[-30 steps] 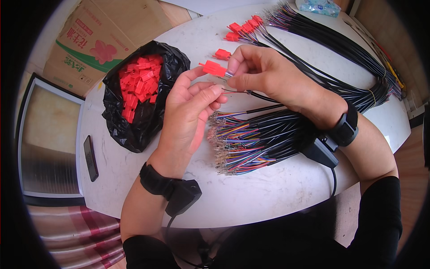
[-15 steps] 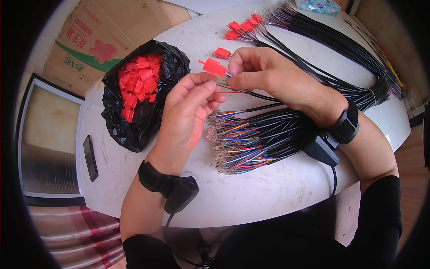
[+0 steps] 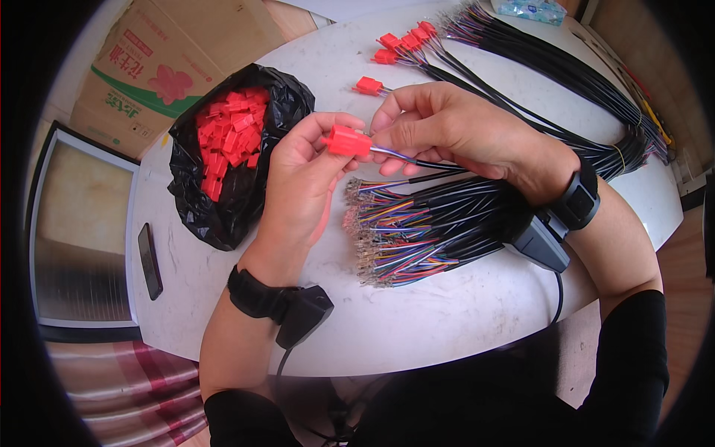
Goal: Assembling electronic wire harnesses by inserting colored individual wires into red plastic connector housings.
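A red plastic connector housing (image 3: 347, 141) sits between the thumb and fingers of my left hand (image 3: 309, 160). Coloured wires run out of its right end into a black-sheathed cable (image 3: 441, 166). Close beside the housing, my right hand (image 3: 421, 127) pinches at these wires; its fingertips partly hide what they grip. Just below both hands lies a thick bundle of black cables (image 3: 462, 223), their stripped coloured wires ending in small metal terminals (image 3: 365, 249). Beyond my right hand rests another red housing (image 3: 369, 86) with wires in it.
A black plastic bag (image 3: 216, 227) full of red housings (image 3: 232, 130) stands at the left. Several cables with red housings (image 3: 406, 43) lie at the back, near another cable bundle (image 3: 544, 63). A phone (image 3: 150, 262) lies near the table's left edge; a cardboard box (image 3: 149, 67) is beyond.
The red housing has passed from in front of my right fingers into my left hand's grip, moving nearer to me. My right hand now pinches the wires behind it.
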Demonstrator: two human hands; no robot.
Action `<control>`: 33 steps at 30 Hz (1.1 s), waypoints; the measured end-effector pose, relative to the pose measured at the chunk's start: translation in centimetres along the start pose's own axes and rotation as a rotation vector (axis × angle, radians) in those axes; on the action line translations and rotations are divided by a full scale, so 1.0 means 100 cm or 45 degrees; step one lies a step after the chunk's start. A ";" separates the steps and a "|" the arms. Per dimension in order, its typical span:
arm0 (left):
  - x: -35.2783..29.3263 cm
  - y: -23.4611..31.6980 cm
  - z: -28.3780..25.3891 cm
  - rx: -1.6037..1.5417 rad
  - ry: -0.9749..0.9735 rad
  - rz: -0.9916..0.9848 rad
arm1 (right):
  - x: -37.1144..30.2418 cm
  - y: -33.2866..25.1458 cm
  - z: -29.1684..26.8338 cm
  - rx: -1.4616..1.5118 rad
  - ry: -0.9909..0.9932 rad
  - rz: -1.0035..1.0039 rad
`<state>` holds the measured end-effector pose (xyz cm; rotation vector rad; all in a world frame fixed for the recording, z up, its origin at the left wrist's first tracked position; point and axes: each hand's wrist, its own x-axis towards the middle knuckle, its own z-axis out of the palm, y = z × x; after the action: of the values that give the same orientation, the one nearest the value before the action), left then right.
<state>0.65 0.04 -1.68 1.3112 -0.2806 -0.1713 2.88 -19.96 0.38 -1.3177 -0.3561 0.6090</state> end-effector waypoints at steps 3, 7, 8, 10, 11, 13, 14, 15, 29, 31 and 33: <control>0.001 -0.001 0.000 0.109 0.010 0.068 | -0.001 0.000 0.001 -0.067 0.000 0.039; 0.000 0.001 0.003 0.190 -0.024 0.150 | -0.002 -0.001 0.000 -0.116 0.007 0.002; -0.001 0.002 0.004 0.213 0.006 0.164 | -0.001 0.000 0.000 -0.116 -0.002 -0.032; -0.001 0.005 0.006 0.171 0.074 0.160 | -0.001 0.000 -0.001 -0.142 0.029 -0.035; -0.002 0.007 0.008 0.120 0.142 0.153 | 0.000 0.000 -0.002 -0.167 0.059 -0.038; -0.002 0.014 0.007 0.090 0.147 0.182 | 0.001 0.001 -0.003 -0.188 0.068 -0.051; -0.002 0.016 0.007 0.047 0.160 0.211 | 0.002 0.001 -0.003 -0.209 0.077 -0.063; -0.002 0.016 0.008 0.049 0.137 0.222 | 0.002 0.002 -0.003 -0.209 0.078 -0.063; -0.005 0.013 0.015 0.004 0.151 0.006 | 0.001 0.000 -0.003 -0.050 0.038 -0.121; -0.006 0.014 0.017 0.003 0.149 0.013 | 0.001 0.001 -0.003 -0.058 0.016 -0.120; -0.005 0.014 0.017 -0.003 0.137 0.026 | 0.001 0.001 -0.003 -0.066 -0.006 -0.118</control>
<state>-0.42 -1.01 0.02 1.3097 -0.2019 -0.0833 3.15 -20.12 0.18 -1.3420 -0.4370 0.5278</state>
